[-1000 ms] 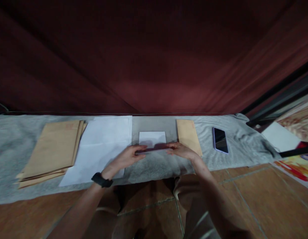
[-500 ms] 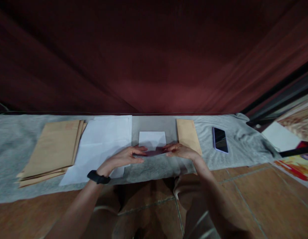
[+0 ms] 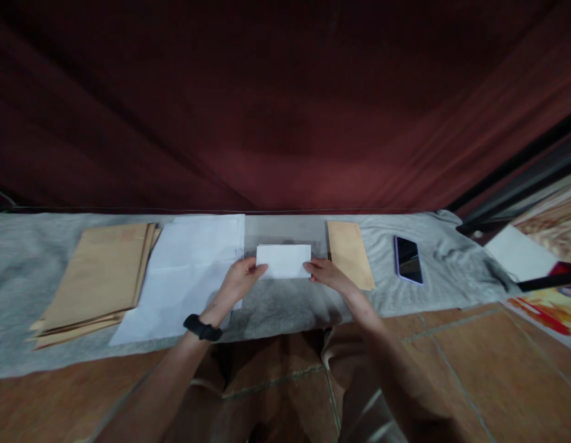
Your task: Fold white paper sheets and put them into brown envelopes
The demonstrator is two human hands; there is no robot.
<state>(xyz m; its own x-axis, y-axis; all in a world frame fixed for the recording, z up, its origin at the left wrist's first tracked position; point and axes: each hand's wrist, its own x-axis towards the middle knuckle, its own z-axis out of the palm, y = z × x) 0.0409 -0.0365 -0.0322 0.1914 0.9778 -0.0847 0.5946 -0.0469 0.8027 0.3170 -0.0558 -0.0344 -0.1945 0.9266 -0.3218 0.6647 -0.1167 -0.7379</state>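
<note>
A folded sheet of white paper [image 3: 284, 261] is held level in front of me, its long side running left to right. My left hand [image 3: 242, 278] pinches its left end, thumb on top. At the right end my right hand [image 3: 326, 272] grips it the same way, fingers tucked beneath. A dark band sits on my left wrist. Just left of that hand lies a stack of large white sheets [image 3: 188, 258] with a crease across. Close by my right hand is a small brown envelope [image 3: 350, 253].
Large brown envelopes [image 3: 98, 271] are piled at the far left on the grey cloth [image 3: 285, 314]. A phone [image 3: 408, 259] lies to the right. Behind the cloth hangs a dark red curtain [image 3: 285, 135]. Tiled floor [image 3: 465, 357] shows in front.
The paper's near part has been folded over, making it a shorter, wide strip. Both hands have closed on its ends, and my left hand has shifted slightly right.
</note>
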